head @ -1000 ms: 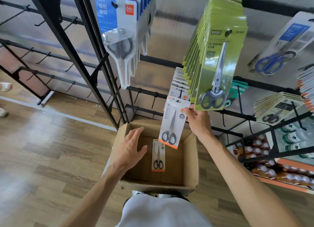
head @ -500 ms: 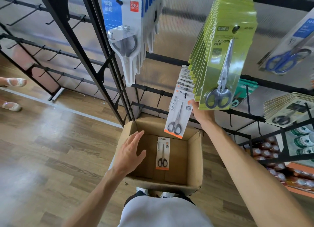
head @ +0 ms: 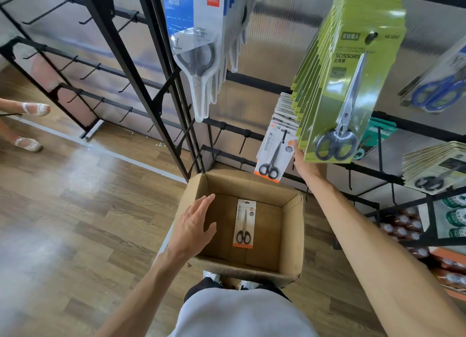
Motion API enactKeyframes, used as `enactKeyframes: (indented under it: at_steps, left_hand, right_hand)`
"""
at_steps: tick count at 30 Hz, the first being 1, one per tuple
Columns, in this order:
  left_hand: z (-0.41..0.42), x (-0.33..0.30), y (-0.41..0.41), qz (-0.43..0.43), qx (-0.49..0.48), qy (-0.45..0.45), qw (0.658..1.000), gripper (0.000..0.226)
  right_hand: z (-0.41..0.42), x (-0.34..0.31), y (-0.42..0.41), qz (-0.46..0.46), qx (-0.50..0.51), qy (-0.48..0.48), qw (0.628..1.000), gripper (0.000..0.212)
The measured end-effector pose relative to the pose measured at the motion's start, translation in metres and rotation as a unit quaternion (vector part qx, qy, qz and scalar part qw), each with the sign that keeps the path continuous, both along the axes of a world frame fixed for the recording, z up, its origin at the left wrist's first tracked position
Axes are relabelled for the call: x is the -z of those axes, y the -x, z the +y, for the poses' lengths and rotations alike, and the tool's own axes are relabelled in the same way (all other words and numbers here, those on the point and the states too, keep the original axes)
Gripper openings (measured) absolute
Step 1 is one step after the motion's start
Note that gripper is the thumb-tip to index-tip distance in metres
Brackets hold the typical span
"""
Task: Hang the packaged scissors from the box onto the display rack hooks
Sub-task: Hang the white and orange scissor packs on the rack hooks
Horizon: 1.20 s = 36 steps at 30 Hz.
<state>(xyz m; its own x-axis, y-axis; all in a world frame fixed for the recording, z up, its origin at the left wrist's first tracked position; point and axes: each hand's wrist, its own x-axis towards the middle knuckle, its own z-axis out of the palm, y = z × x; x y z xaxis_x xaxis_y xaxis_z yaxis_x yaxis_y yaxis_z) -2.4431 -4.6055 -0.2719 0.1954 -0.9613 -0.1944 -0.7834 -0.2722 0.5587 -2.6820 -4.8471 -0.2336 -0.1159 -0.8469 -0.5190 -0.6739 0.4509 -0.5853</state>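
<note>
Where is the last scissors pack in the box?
The scissors pack lies flat on the cardboard box floor, centre frame, right of the open left hand.

Scene bright and evenly daylit. Broad pale glare lies across the wooden floor (head: pixel 63 190) at left. Translucent panel (head: pixel 277 46) behind the rack glows backlit. Wide-angle distortion bends rack bars at edges. Slight softness throughout; shadows faint.

Wood-plank floor (head: pixel 75 210), translucent, perhaps plastic wall panels (head: pixel 277 34), daylight glare

White scissors pack (head: pixel 273 155) on rack hook (head: pixel 284 135); another (head: pixel 244 223) flat in box (head: pixel 291 235).
</note>
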Motion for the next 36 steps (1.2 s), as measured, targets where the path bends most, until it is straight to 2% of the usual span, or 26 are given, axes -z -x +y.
enactKeyframes:
  at_steps: [3,5,13,18,22,27,33,36]
  left_hand:
    - [0.002,0.004,0.0,0.003,0.005,-0.007,1.0,0.072]
    - [0.003,0.007,0.002,0.008,0.005,-0.013,1.0,0.071]
    - [0.009,0.035,0.011,0.022,0.008,-0.064,0.998,0.071]
    - [0.013,0.065,0.027,0.046,0.0,-0.103,0.994,0.071]
    - [0.012,0.104,0.036,0.057,0.0,-0.12,0.991,0.072]
    - [-0.006,0.163,0.037,0.051,-0.008,-0.145,0.988,0.07]
    - [-0.018,0.219,0.037,0.049,-0.01,-0.181,0.982,0.07]
    - [-0.026,0.253,0.032,0.046,-0.005,-0.2,0.979,0.071]
  right_hand:
    - [0.02,0.007,-0.001,0.005,-0.007,0.143,0.99,0.044]
    - [0.043,0.016,0.0,0.02,-0.025,0.16,0.987,0.042]
    - [0.096,0.092,0.002,0.046,-0.068,0.044,0.996,0.036]
    - [0.116,0.13,-0.001,0.099,-0.144,-0.02,0.984,0.039]
    - [0.118,0.176,-0.006,0.113,-0.184,-0.067,0.974,0.042]
    - [0.107,0.243,-0.015,0.156,-0.224,-0.082,0.959,0.044]
    - [0.087,0.32,-0.023,0.17,-0.243,-0.119,0.948,0.051]
    - [0.077,0.37,-0.038,0.154,-0.202,-0.139,0.957,0.049]
